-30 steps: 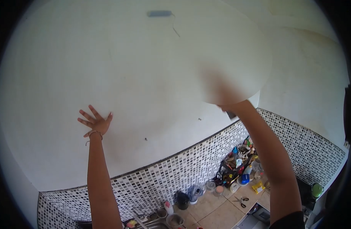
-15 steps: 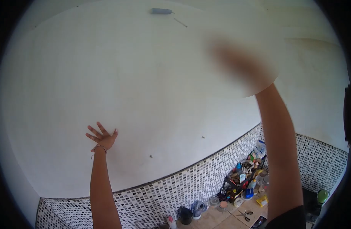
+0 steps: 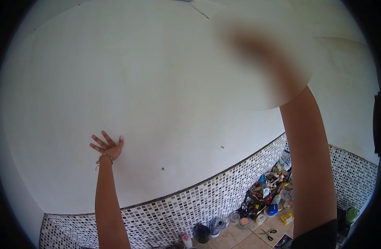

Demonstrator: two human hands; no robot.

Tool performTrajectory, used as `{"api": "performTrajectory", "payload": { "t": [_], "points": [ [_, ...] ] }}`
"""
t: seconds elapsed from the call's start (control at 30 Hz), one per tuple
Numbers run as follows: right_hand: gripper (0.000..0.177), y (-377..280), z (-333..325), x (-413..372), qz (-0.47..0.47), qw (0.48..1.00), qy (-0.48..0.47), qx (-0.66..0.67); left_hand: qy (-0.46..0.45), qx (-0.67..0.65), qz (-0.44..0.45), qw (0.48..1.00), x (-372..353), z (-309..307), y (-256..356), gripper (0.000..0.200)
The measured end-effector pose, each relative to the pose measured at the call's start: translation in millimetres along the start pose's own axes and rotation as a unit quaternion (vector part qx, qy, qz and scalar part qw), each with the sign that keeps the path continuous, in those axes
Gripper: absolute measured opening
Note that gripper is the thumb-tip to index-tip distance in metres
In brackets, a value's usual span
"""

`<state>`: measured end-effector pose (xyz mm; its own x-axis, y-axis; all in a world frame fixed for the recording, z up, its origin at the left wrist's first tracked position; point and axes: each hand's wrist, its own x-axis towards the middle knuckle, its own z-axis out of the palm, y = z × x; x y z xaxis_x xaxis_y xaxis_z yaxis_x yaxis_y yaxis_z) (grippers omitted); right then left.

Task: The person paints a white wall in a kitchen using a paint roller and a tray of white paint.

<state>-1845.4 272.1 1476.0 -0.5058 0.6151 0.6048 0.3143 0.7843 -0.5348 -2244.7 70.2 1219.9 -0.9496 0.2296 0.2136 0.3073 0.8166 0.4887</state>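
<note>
Spread fingers of my left hand (image 3: 110,148) lie against the white wall (image 3: 157,103), with a bracelet round the wrist and nothing held. My right hand (image 3: 252,45) is raised high on the right, in front of the upper wall, and is blurred, so its fingers and anything in them cannot be made out. A grey object (image 3: 183,1) shows only in part at the top edge. Close to it runs a thin dark mark (image 3: 200,11) on the wall.
Mosaic tiles (image 3: 178,211) line the lower wall. On the tiled counter (image 3: 240,240) are scissors (image 3: 269,233), a yellow packet (image 3: 287,218), a dark container (image 3: 203,233), a clear jug (image 3: 215,226) and several crowded bottles and jars. A green object (image 3: 351,214) is at the far right.
The grey object has shifted up, mostly out of view. My right forearm sits slightly farther right, its blurred hand a little higher. My left hand stays spread against the wall.
</note>
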Motion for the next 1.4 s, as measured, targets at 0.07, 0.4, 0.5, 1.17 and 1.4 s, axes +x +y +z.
{"api": "performTrajectory", "payload": {
  "t": [0.07, 0.4, 0.5, 1.17, 1.4],
  "points": [
    [0.082, 9.2, 7.2, -9.5, 0.000, 0.997, 0.003, -0.075, 0.000, -0.003, -0.001, 1.000, -2.1, -1.1, 0.7, 0.099],
    [0.078, 173.2, 90.5, -193.7, -0.074, 0.985, -0.056, -0.148, 0.034, -0.003, -0.007, 0.999, 9.9, 13.5, -0.8, 0.096],
    [0.076, 167.2, 95.5, -247.3, 0.070, 0.985, -0.146, -0.067, 0.034, -0.002, -0.015, 0.999, 14.3, 14.7, -0.4, 0.095],
    [0.045, 313.0, 395.5, -530.8, 0.341, 0.858, -0.048, 0.380, 0.069, -0.004, 0.022, 0.997, 20.3, 22.4, -8.1, 0.105],
    [0.042, 328.3, 434.7, -573.8, 0.330, 0.902, -0.036, 0.278, 0.060, -0.014, 0.033, 0.998, 24.8, 23.3, -11.3, 0.113]
  ]
}}
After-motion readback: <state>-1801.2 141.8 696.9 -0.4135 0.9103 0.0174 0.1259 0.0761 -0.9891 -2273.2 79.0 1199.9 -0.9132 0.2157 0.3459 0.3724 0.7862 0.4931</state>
